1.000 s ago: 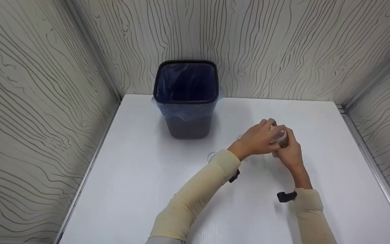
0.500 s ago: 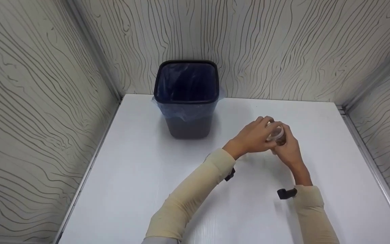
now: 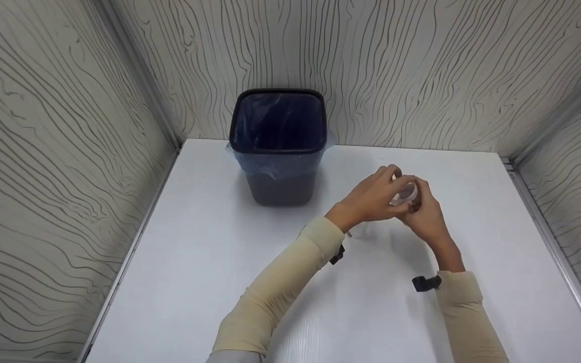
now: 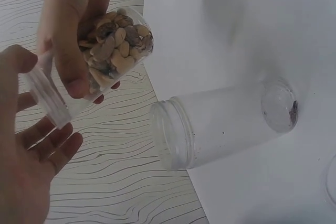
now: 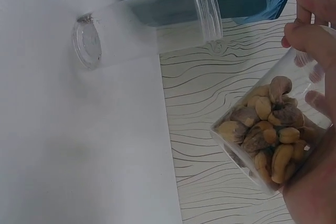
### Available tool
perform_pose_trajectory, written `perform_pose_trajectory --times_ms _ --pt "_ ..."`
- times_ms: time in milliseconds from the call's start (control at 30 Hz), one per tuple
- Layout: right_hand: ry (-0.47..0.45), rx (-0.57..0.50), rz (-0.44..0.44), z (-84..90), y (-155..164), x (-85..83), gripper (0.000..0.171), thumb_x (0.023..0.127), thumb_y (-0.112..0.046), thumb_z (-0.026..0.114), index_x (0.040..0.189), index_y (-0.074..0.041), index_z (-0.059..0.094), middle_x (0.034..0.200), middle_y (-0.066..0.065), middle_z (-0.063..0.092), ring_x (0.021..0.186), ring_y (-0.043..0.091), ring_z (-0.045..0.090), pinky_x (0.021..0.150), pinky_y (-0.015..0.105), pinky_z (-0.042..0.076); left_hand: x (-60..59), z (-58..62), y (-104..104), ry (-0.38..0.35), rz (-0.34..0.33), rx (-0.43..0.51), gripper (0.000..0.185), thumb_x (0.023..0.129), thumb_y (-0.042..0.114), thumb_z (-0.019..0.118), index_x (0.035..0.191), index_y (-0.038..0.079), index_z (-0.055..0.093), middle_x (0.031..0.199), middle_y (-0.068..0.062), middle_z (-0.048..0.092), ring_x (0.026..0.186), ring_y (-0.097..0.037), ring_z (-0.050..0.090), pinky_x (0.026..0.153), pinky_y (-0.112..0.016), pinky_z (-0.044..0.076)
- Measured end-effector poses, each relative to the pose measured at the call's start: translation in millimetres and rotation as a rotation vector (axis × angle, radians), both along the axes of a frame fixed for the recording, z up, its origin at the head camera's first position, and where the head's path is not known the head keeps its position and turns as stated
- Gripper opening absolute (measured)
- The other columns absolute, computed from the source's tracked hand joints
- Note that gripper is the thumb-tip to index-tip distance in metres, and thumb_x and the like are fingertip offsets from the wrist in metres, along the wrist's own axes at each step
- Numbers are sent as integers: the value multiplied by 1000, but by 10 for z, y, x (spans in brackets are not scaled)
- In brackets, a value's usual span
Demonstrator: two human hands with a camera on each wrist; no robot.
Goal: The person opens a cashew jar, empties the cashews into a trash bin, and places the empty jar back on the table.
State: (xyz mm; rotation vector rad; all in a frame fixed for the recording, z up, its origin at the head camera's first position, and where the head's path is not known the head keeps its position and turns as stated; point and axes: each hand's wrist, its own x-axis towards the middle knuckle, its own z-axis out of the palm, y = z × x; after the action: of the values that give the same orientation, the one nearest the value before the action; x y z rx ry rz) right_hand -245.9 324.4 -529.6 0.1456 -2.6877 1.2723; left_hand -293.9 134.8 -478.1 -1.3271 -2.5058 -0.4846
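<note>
Fingers of both hands curl around one clear jar of nuts (image 3: 407, 193), held above the white table (image 3: 220, 262), to the right of and nearer than the black bin (image 3: 278, 146). Head view: left hand (image 3: 371, 199) wraps the jar's lid end; right hand (image 3: 424, 217) grips its body from below.

Left wrist view: right-hand fingers (image 4: 73, 66) clamp the nut jar (image 4: 113, 45), while the left hand's fingers (image 4: 50, 145) cup its lid end (image 4: 44, 95). An empty clear jar (image 4: 220, 124) lies on its side on the table.

Right wrist view: the nut jar (image 5: 273, 129) sits in the right palm (image 5: 315, 192); the empty jar (image 5: 152, 22) lies in front of the bin.
</note>
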Motion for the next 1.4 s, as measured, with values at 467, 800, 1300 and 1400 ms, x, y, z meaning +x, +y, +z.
perform_pose_trajectory --times_ms 467,800,1300,1400 --pt "-14 -3 87 125 -128 -93 82 95 -21 83 161 -9 35 153 26 51 140 50 55 112 66 50 -59 74 -204 -62 17 48 50 105 40 66 150 20 56 135 -5 54 114 -15 54 98 -23 51" --pt "72 79 129 249 -193 -149 76 93 -18 83 155 -6 41 136 25 62 116 41 68 93 52 61 -117 144 -345 -71 -30 82 55 106 38 65 156 19 53 141 -6 54 121 -16 54 104 -22 49" --pt "92 69 161 284 -251 -185 77 93 -18 83 157 -7 42 136 23 63 117 40 67 94 49 60 -159 172 -436 -113 -66 123 57 107 47 63 155 18 56 136 -7 55 118 -19 52 102 -24 49" --pt "88 50 171 277 -263 -189 78 93 -16 84 157 -7 41 140 25 61 126 44 64 99 61 57 -161 171 -445 -120 -60 123 57 107 48 63 155 18 56 135 -6 55 117 -18 51 101 -24 48"
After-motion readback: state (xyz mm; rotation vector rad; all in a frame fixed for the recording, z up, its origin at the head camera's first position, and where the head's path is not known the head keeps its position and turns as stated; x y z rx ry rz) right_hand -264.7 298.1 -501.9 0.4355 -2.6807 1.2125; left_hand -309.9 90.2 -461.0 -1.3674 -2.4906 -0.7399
